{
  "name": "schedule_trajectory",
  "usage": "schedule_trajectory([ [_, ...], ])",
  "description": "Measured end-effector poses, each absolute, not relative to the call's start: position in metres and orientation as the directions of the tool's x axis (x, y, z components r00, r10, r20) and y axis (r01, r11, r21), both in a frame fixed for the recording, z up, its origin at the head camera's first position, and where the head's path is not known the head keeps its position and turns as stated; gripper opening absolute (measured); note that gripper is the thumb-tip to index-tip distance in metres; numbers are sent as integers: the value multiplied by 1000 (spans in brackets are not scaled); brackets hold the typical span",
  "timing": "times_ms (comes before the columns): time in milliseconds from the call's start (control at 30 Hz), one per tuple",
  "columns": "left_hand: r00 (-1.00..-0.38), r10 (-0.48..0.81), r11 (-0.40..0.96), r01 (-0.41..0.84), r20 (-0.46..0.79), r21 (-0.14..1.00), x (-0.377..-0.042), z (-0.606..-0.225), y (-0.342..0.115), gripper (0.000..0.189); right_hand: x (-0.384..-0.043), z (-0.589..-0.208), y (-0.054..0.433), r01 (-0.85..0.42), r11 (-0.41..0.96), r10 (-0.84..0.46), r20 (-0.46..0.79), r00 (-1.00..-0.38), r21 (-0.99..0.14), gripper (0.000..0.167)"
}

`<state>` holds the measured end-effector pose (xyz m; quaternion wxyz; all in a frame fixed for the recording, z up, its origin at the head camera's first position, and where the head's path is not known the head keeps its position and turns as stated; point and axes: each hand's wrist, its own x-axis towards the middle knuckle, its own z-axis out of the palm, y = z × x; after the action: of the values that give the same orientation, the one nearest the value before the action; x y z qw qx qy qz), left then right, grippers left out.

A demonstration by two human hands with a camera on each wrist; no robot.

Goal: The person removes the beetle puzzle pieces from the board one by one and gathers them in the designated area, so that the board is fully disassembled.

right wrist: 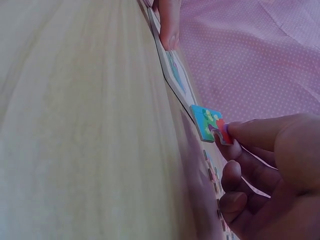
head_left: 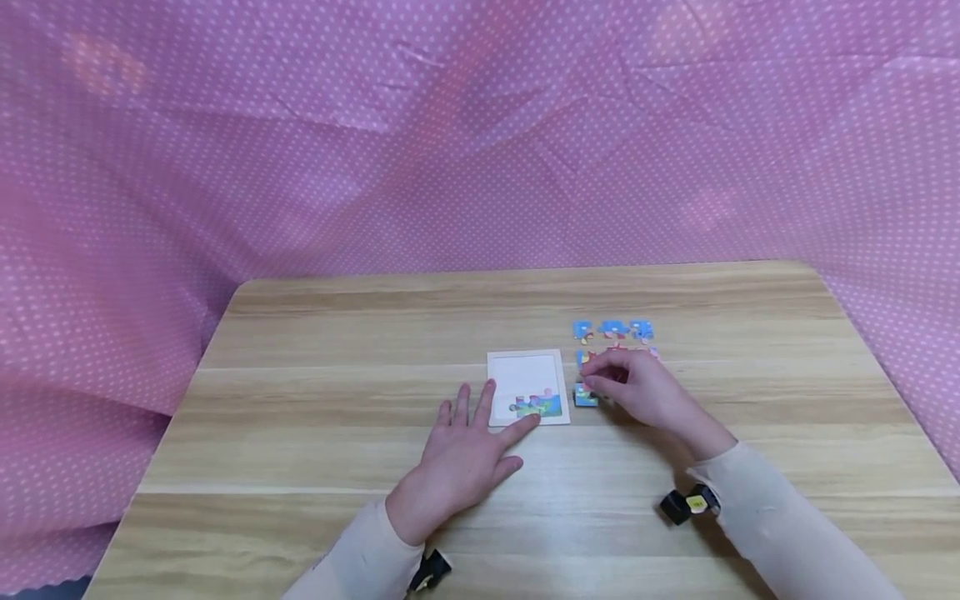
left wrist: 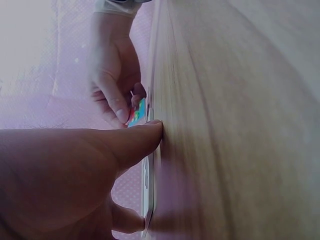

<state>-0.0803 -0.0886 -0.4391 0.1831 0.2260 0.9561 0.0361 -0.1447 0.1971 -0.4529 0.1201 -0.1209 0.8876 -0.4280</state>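
Note:
My right hand (head_left: pixel 654 398) pinches a puzzle piece (right wrist: pixel 205 121) between thumb and fingertips, raised off the table in the right wrist view. The piece is blue and green with a red patch. It is just right of a white puzzle tray (head_left: pixel 525 371). Along the tray's lower right lie fitted pieces (head_left: pixel 549 406) with a green and blue picture. My left hand (head_left: pixel 467 457) has its fingers spread, the fingertips touching the tray's lower left and near edge. In the left wrist view the thumb (left wrist: pixel 142 142) partly hides the tray.
Loose blue puzzle pieces (head_left: pixel 614 327) lie in a row right of the tray, farther back. Another row of pieces (head_left: pixel 647 352) is partly covered by the right hand. The wooden table (head_left: pixel 337 375) meets a pink dotted cloth (head_left: pixel 480 167) behind it.

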Motion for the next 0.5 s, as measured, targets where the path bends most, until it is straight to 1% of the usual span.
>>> schedule_trajectory([
  [267,-828,440,898,412,-349,155,-82,-439,-88,56,-148,-458,200,-115,629,-309,-111,-945,-769,12],
  [500,-828,442,897,414,-344,157,-82,-440,-88,56,-148,-459,199,-143,639,-301,-74,-951,-756,12],
])
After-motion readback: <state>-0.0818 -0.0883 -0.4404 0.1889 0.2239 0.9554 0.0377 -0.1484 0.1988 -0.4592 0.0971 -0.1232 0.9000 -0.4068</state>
